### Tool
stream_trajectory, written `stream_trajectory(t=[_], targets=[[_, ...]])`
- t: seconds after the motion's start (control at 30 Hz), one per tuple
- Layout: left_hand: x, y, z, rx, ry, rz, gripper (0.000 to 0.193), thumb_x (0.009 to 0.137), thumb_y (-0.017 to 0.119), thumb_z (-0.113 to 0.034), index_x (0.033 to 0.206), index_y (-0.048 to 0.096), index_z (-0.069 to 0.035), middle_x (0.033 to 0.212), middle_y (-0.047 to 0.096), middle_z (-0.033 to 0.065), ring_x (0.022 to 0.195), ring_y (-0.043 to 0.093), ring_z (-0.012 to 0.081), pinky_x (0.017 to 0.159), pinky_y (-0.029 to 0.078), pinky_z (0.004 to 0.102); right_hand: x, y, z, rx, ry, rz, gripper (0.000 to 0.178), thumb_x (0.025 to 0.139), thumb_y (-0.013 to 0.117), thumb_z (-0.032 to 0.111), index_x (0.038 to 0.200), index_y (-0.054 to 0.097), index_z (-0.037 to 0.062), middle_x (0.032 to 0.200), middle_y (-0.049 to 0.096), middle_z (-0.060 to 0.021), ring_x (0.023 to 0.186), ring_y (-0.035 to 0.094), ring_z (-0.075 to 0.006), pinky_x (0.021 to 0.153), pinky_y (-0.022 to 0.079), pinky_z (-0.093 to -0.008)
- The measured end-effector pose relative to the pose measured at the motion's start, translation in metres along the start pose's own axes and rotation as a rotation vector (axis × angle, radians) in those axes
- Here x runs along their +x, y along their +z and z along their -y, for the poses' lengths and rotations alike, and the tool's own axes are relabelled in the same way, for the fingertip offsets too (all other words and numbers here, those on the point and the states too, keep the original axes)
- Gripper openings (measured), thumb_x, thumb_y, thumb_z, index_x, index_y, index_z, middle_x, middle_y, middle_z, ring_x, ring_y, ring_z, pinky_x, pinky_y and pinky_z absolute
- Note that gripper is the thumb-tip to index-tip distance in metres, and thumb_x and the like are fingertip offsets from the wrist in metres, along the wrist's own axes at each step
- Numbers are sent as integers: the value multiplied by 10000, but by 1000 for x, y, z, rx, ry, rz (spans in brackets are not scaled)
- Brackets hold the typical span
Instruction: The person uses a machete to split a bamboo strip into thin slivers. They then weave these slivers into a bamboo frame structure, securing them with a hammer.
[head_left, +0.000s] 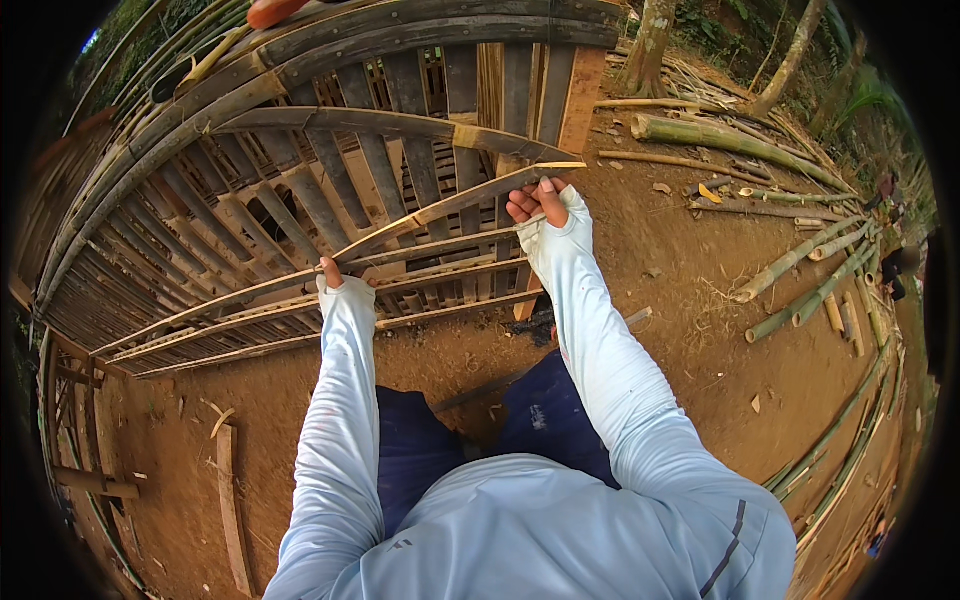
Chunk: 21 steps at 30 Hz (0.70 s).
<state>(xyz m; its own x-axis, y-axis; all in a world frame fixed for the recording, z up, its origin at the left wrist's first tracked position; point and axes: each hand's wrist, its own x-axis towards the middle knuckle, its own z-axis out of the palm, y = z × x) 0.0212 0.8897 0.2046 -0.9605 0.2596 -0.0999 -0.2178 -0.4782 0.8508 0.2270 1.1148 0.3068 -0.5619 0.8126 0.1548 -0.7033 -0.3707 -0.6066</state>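
Observation:
A long split bamboo strip [440, 208] slants across the slatted bamboo frame [390, 125], its pale cut edge facing up. My right hand [540, 205] grips it close to its right end, thumb and fingers curled at the strip. Farther along to the left, my left hand [343, 283] is closed around the same strip, most of its fingers hidden beneath it. The strip's left part runs down toward the frame's far left corner. More long bamboo strips [450, 270] lie below it, along the near side of the frame. Pale sleeves cover both wrists and part of the palms.
Cut green bamboo poles [740, 150] lie on the dirt ground [650, 260] at the right. Tree trunks [650, 45] stand behind them. A flat plank [232, 510] rests at the lower left. Something orange [275, 10] shows at the top edge.

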Motion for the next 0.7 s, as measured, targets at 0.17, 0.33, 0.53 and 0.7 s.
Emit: stream_trajectory(t=[0.17,0.33,0.53,0.7], targets=[[2,-2,-1,-5,-44,-15,692,861,630,-616,1249,432,-78,991,501,102,809,541,273,661,480,436,1,1,-3,-48,-18,-53,255,926,674,171,1085,530,31,908,638,-118,787,675,-244,730,591,-402],[-3,1,-3,-45,-74,-23,637,877,644,-573,1264,441,-109,1050,485,85,918,513,279,725,457,432,1,8,1,-213,-248,-133,366,899,647,19,1192,429,-11,938,615,-148,751,664,-196,656,596,-321],[-4,7,-8,-58,-108,-92,650,865,663,-570,1276,438,-120,1097,485,86,932,510,274,743,447,441,1,9,11,-246,-331,-201,327,878,698,54,1118,484,0,922,616,-127,738,664,-196,686,594,-339],[1,3,-3,7,-32,-43,888,833,628,-664,1382,319,-37,856,442,118,658,537,242,559,469,397,9,5,19,-359,-333,-174,337,870,743,157,1051,517,-14,903,628,-103,699,641,-164,681,573,-298]])
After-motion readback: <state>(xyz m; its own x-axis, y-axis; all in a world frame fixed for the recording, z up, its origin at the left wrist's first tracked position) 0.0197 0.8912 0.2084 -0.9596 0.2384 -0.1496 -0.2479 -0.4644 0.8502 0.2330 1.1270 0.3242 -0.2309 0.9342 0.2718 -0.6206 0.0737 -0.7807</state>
